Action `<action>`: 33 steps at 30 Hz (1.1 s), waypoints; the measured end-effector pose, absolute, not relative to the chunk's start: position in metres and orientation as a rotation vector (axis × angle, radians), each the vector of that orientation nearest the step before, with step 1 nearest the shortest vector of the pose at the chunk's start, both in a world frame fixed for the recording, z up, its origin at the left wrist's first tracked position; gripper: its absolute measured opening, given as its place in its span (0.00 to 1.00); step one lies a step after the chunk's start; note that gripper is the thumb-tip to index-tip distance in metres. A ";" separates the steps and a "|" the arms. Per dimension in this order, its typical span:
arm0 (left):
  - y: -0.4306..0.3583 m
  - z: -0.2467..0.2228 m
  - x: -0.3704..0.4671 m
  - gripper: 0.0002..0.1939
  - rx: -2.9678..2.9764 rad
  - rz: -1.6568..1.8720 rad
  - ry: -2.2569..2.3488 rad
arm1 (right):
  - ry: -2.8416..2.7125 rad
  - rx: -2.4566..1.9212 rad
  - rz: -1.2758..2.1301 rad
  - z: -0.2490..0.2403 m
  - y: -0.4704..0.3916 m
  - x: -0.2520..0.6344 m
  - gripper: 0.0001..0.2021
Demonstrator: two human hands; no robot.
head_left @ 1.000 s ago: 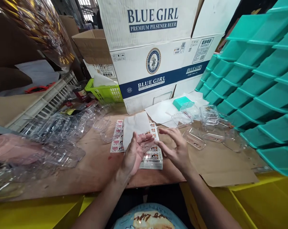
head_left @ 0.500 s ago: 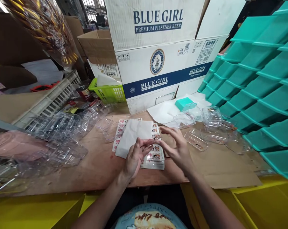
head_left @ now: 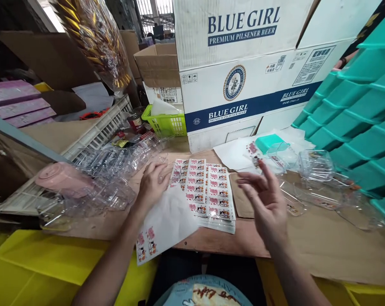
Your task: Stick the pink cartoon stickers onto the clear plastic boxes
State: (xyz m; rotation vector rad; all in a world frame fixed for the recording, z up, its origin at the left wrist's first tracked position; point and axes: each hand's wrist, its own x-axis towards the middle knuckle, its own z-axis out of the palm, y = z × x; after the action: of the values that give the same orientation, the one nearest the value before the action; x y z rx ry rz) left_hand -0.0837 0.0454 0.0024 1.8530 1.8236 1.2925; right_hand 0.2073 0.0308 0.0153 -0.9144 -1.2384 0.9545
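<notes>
My left hand [head_left: 153, 182] is at the left edge of the sticker sheets [head_left: 197, 182], its fingers curled on a clear plastic lid [head_left: 177, 170] that is mostly hidden. My right hand [head_left: 267, 199] is raised over the right side of the table, fingers apart. A small clear sticker [head_left: 252, 149] with pink print and a cat picture clings to its index fingertip. Mostly peeled white backing paper [head_left: 171, 223], with a few stickers left at its lower corner, lies below my left hand and hangs past the table edge.
Clear plastic boxes [head_left: 115, 159] and a pink container [head_left: 63, 178] crowd the left. More clear pieces [head_left: 316, 165] lie at right, by stacked teal bins [head_left: 352, 106]. A white beer carton [head_left: 218, 97] stands behind, with a green basket [head_left: 166, 123] beside it.
My hands have moved apart, the left to the clear plastic lid, the right up with a sticker on its fingertip. The backing paper has slid toward me, uncovering sticker rows. The view has turned left.
</notes>
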 end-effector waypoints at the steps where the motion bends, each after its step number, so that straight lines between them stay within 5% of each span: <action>1: 0.057 -0.003 -0.093 0.11 1.833 1.160 1.782 | -1.314 -0.885 1.003 0.015 0.025 0.197 0.34; 6: 0.089 -0.030 -0.086 0.06 1.643 1.130 1.614 | -1.800 -0.773 0.934 -0.010 -0.004 0.146 0.41; 11: 0.079 -0.032 -0.066 0.15 1.344 1.326 1.400 | -1.675 -0.959 0.947 -0.032 0.011 0.138 0.45; 20: 0.076 -0.009 -0.024 0.24 0.991 1.065 0.945 | -1.896 -0.838 0.656 -0.019 0.065 0.166 0.60; 24: 0.018 -0.012 -0.040 0.28 1.201 1.114 1.141 | -1.690 -1.102 0.696 -0.022 0.060 0.189 0.62; 27: -0.045 -0.040 -0.069 0.47 1.848 0.942 1.680 | -1.519 -1.153 0.805 -0.024 0.055 0.210 0.62; 33: -0.100 -0.101 -0.087 0.17 2.689 0.914 1.957 | -1.318 -1.044 0.947 -0.019 0.052 0.205 0.61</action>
State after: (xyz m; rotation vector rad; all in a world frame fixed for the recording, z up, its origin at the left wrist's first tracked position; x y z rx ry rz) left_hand -0.0872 -0.1003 -0.1014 2.6887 1.9565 0.9144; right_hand 0.2050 0.0518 -0.0191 -1.0440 -1.3179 0.9468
